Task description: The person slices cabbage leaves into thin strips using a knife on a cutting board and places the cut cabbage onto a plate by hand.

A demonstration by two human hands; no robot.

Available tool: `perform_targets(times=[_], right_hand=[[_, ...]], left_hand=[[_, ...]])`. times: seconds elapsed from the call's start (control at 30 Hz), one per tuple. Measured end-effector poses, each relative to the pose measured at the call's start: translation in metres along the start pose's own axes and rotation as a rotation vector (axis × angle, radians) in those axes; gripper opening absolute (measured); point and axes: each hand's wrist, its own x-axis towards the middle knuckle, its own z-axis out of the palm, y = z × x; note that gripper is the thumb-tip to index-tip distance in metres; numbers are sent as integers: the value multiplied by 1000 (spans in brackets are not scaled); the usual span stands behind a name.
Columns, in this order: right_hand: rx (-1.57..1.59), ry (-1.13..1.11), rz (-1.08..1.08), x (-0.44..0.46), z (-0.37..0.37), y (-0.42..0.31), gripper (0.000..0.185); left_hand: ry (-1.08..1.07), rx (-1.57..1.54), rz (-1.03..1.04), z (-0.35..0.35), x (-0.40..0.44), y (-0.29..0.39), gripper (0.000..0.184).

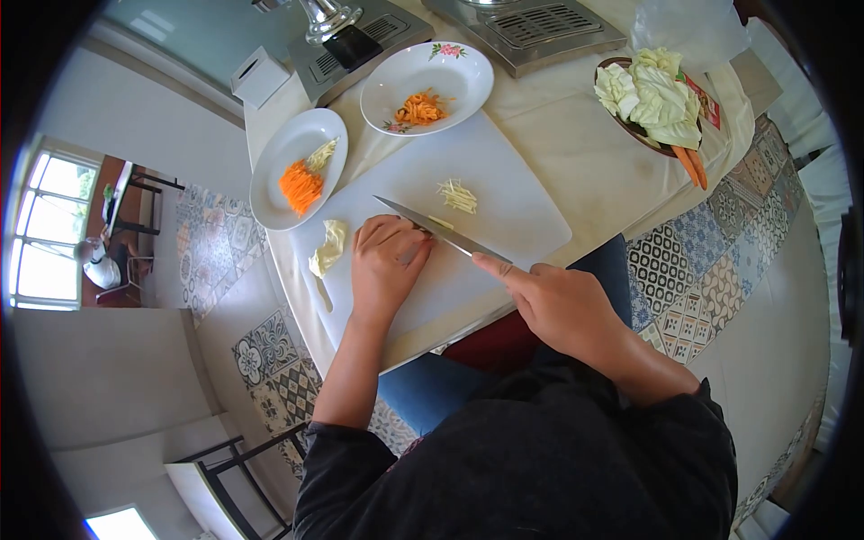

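On the white cutting board (pixel 531 202), my left hand (pixel 385 261) presses its bent fingers down on a piece of cabbage, mostly hidden beneath them. My right hand (pixel 562 306) grips a knife (pixel 450 236), index finger stretched along the back of the blade. The blade slants across the board right beside my left fingertips, a pale strip showing at its far side. Beyond it lies a small pile of cut cabbage strips (pixel 458 196). Left of my left hand rests a loose cabbage leaf piece (pixel 328 249).
An oval plate (pixel 261 193) holds shredded carrot (pixel 301 186) and pale strips. A flowered bowl (pixel 472 67) with orange shreds (pixel 421 109) touches the board's far side. At right, a brown dish (pixel 621 135) carries cabbage leaves (pixel 661 99) and carrots (pixel 691 166). Metal stoves (pixel 531 31) stand behind.
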Motion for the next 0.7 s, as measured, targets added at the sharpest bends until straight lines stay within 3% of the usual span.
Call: perform_targets(times=[0.33,0.7], right_hand=[[-36,28,57,-7,-16,12,56],[164,3,-37,-3,-12,11,55]], left_hand=[[-1,-22,26,3,0,-1,17],[1,31,46,2,2,5,17]])
